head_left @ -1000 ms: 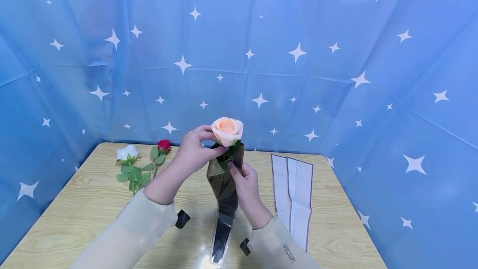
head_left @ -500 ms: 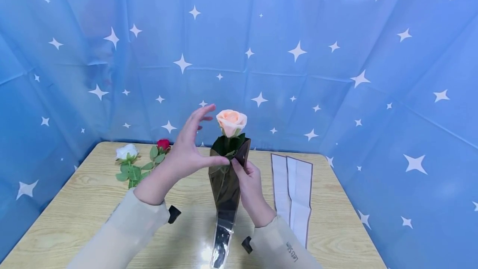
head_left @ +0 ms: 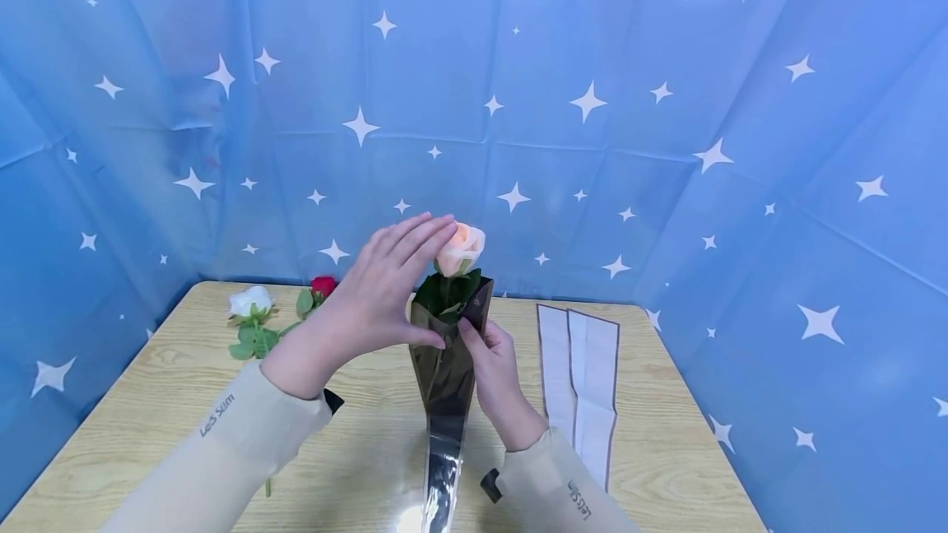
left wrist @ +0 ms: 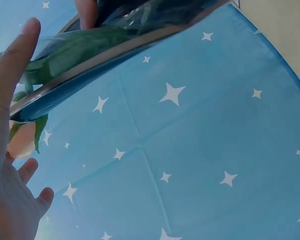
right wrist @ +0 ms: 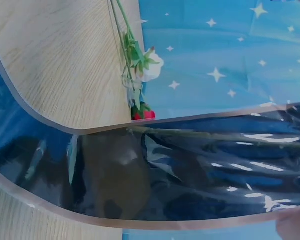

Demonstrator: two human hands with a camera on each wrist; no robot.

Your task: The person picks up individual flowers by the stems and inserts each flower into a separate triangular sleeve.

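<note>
A peach rose (head_left: 462, 251) stands upright in a dark see-through flower sleeve (head_left: 449, 377), its bloom and some leaves above the opening. My right hand (head_left: 494, 364) pinches the sleeve's right edge near the top. On the other side my left hand (head_left: 366, 298) is spread, its fingertips beside the bloom and its thumb at the sleeve's front; whether they touch is unclear. In the left wrist view the peach bloom (left wrist: 22, 142) shows past the left hand's fingers. The rose's stem (right wrist: 200, 134) runs inside the sleeve in the right wrist view.
A white rose (head_left: 252, 301) and a red rose (head_left: 322, 286) lie at the table's back left, partly behind my left arm. Two flat pale sleeves (head_left: 592, 385) with dark borders lie on the right of the wooden table (head_left: 666, 451). A blue starred curtain (head_left: 563, 155) surrounds it.
My left hand has let go below the bloom, spread its fingers, and come back beside the flower. The sleeve has opened wider around the leaves. My right hand keeps its pinch.
</note>
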